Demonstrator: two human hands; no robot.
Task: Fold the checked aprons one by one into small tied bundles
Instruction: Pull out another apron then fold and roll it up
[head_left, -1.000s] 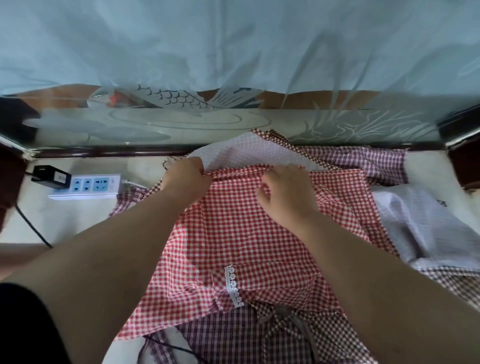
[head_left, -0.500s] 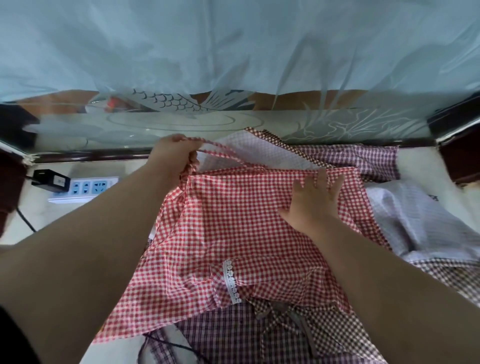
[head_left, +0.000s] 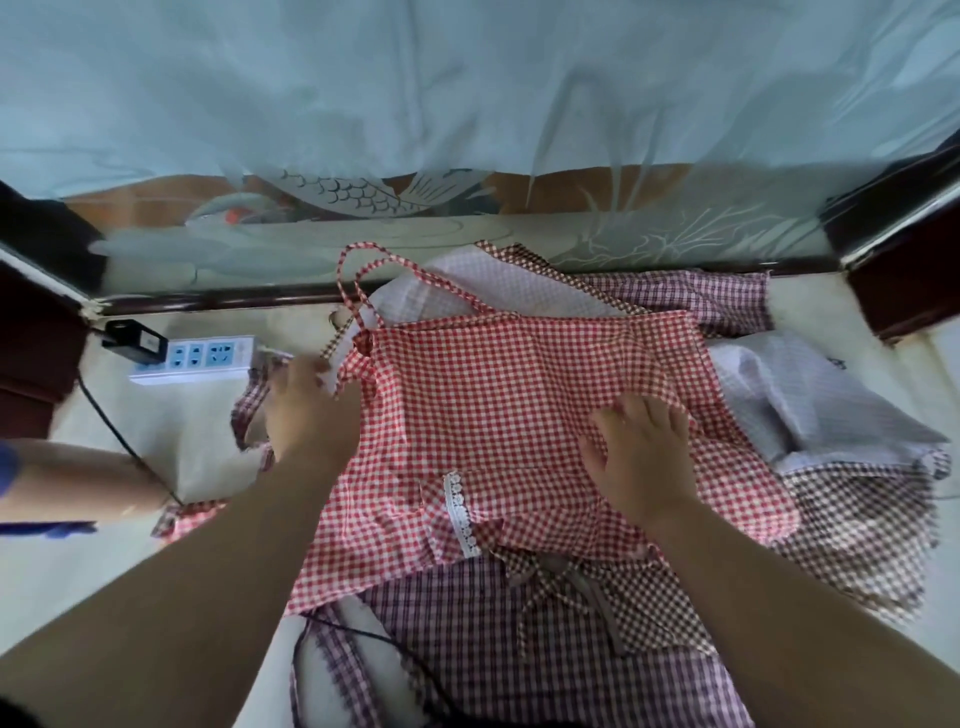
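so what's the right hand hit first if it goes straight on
Right hand lies on the red-checked cloth apron; past its far hem, probably the purple-checked cloth.

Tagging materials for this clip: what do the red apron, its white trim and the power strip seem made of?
Red apron: thin woven gingham, likely cotton, matte, creasing softly. White trim: openwork lace, scalloped edge. Power strip: smooth moulded plastic, white with blue sockets.

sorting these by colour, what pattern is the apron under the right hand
The apron is red-and-white check, clearest in the head view.
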